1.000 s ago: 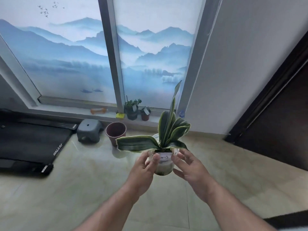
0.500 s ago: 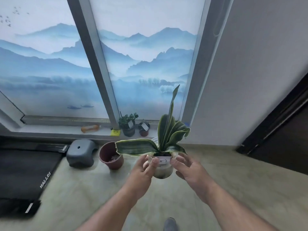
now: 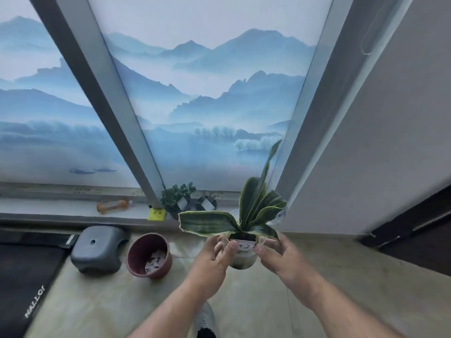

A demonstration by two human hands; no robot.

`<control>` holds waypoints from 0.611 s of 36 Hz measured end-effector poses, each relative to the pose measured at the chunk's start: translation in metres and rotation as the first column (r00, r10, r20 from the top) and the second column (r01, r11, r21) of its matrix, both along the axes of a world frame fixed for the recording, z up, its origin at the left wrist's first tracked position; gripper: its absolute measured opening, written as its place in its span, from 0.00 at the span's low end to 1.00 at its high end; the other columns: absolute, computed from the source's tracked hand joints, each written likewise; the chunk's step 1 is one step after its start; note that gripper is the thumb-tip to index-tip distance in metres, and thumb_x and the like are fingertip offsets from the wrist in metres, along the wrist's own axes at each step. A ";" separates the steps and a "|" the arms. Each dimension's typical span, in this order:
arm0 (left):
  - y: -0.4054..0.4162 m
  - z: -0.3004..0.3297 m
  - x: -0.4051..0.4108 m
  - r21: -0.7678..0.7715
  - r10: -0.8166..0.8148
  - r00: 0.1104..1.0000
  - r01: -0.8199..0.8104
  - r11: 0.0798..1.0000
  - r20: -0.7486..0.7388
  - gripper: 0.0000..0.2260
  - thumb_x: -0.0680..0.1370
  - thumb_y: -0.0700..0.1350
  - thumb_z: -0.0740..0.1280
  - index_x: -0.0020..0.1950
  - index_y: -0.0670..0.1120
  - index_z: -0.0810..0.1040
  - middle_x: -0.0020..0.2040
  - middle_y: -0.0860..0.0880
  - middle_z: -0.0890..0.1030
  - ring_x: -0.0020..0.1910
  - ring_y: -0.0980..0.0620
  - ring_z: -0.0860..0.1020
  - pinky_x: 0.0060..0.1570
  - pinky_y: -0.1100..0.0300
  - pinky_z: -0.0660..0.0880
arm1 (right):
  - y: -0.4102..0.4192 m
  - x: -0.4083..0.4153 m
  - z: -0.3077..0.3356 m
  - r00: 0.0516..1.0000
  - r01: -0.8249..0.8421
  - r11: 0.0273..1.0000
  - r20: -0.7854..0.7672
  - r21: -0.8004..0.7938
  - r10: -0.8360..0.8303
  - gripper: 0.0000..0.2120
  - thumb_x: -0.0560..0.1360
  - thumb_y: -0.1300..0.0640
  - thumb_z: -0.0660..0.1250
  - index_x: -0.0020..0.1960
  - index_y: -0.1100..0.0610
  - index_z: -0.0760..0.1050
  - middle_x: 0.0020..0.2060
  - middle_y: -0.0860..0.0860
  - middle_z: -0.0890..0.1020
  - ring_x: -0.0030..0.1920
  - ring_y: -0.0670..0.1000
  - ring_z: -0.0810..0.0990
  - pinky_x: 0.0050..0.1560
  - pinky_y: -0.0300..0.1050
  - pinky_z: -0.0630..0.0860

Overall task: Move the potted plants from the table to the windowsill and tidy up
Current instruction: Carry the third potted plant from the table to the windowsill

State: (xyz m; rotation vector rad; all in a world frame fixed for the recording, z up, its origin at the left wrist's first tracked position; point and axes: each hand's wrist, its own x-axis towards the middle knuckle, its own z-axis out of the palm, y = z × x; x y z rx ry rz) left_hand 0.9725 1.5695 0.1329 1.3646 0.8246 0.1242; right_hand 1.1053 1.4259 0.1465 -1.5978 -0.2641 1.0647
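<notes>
Both hands are up in front of the window, and between them sits a small round pale ceramic pot (image 3: 242,258) carrying a green plant with broad striped, cream-edged leaves (image 3: 246,215). The left hand (image 3: 212,258) curls round the pot's left side, thumb pressed near the white label on its front. The right hand (image 3: 280,257) wraps the right side, thumb on the label's other edge. The pot is held upright in the air, above the beige tiled floor (image 3: 256,301) and just short of the pale grey windowsill (image 3: 61,208), near the sill's right end. Dark soil shows at the pot's rim; one leaf spreads flat to the left, another rises tall.

On the sill, toward its right end, stands a dark pot with a bushy small-leaved green plant (image 3: 177,197) and a white tag, and just beside it a second small dark pot (image 3: 207,203), also tagged; what it holds is too small to tell. A yellow note (image 3: 156,214) hangs at the sill's front edge, and an orange see-through object (image 3: 112,205) lies further left.

On the floor below the sill, a reddish-brown plastic pot (image 3: 148,256) tilts toward the camera with white bits in its bottom. A grey plastic stool (image 3: 97,248) sits just beside it, next to a black treadmill (image 3: 26,276).
</notes>
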 end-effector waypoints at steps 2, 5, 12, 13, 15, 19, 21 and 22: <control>0.027 -0.016 0.022 -0.013 -0.034 0.999 0.034 0.999 -0.006 0.13 0.76 0.58 0.68 0.57 0.55 0.74 0.58 0.55 0.82 0.60 0.58 0.79 0.59 0.63 0.75 | 0.021 0.019 -0.015 1.000 0.018 1.000 0.001 -0.020 -0.018 0.39 0.63 0.39 0.81 0.71 0.47 0.73 0.66 0.49 0.81 0.66 0.46 0.80 0.71 0.54 0.74; 0.061 -0.045 0.054 -0.029 -0.054 0.998 0.054 0.998 -0.023 0.20 0.74 0.64 0.71 0.59 0.53 0.75 0.59 0.52 0.82 0.67 0.54 0.77 0.69 0.49 0.73 | 0.051 0.049 -0.038 0.999 0.033 0.998 -0.003 -0.054 -0.034 0.25 0.74 0.53 0.77 0.69 0.47 0.75 0.62 0.49 0.84 0.66 0.48 0.80 0.69 0.50 0.75; 0.129 -0.137 0.126 -0.029 -0.095 0.992 0.093 0.995 -0.083 0.20 0.75 0.62 0.71 0.61 0.53 0.81 0.64 0.62 0.79 0.70 0.65 0.71 0.66 0.64 0.66 | 0.121 0.129 -0.105 1.000 -0.021 0.986 0.005 -0.168 0.022 0.24 0.77 0.60 0.73 0.71 0.50 0.74 0.61 0.46 0.86 0.65 0.46 0.81 0.67 0.45 0.75; 0.135 -0.153 0.136 -0.030 -0.096 0.988 0.093 0.995 -0.120 0.21 0.75 0.61 0.71 0.64 0.52 0.80 0.66 0.62 0.77 0.69 0.65 0.70 0.65 0.65 0.65 | 0.131 0.142 -0.119 0.999 -0.036 0.980 0.010 -0.195 0.038 0.22 0.78 0.59 0.73 0.70 0.50 0.75 0.59 0.44 0.86 0.64 0.45 0.82 0.66 0.44 0.76; 0.150 -0.189 0.158 -0.029 -0.093 0.983 0.090 0.996 -0.161 0.27 0.75 0.62 0.70 0.69 0.50 0.77 0.71 0.58 0.74 0.70 0.62 0.70 0.66 0.64 0.64 | 0.150 0.170 -0.149 0.997 -0.070 0.972 -0.001 -0.224 0.072 0.16 0.78 0.58 0.72 0.65 0.49 0.78 0.56 0.41 0.87 0.60 0.42 0.83 0.61 0.39 0.77; 0.174 -0.259 0.200 -0.048 -0.080 0.969 0.071 0.996 -0.233 0.21 0.74 0.64 0.70 0.64 0.57 0.82 0.73 0.54 0.74 0.74 0.56 0.70 0.73 0.58 0.64 | 0.187 0.221 -0.215 0.989 -0.140 0.948 -0.004 -0.285 0.145 0.13 0.79 0.55 0.71 0.63 0.50 0.78 0.61 0.44 0.83 0.62 0.45 0.80 0.66 0.47 0.77; 0.184 -0.303 0.220 -0.041 -0.030 0.970 0.021 0.999 -0.241 0.26 0.74 0.64 0.70 0.68 0.53 0.79 0.70 0.57 0.75 0.72 0.59 0.71 0.73 0.58 0.65 | 0.204 0.247 -0.260 0.981 -0.193 0.937 -0.024 -0.292 0.195 0.14 0.80 0.54 0.71 0.64 0.50 0.78 0.62 0.44 0.83 0.65 0.49 0.80 0.70 0.53 0.75; 0.186 -0.314 0.227 -0.037 -0.012 0.973 0.004 0.999 -0.232 0.27 0.74 0.63 0.71 0.69 0.51 0.78 0.68 0.59 0.76 0.71 0.60 0.71 0.73 0.58 0.66 | 0.210 0.256 -0.271 0.979 -0.203 0.936 -0.029 -0.287 0.203 0.13 0.80 0.54 0.70 0.64 0.50 0.78 0.63 0.45 0.83 0.65 0.50 0.80 0.70 0.53 0.75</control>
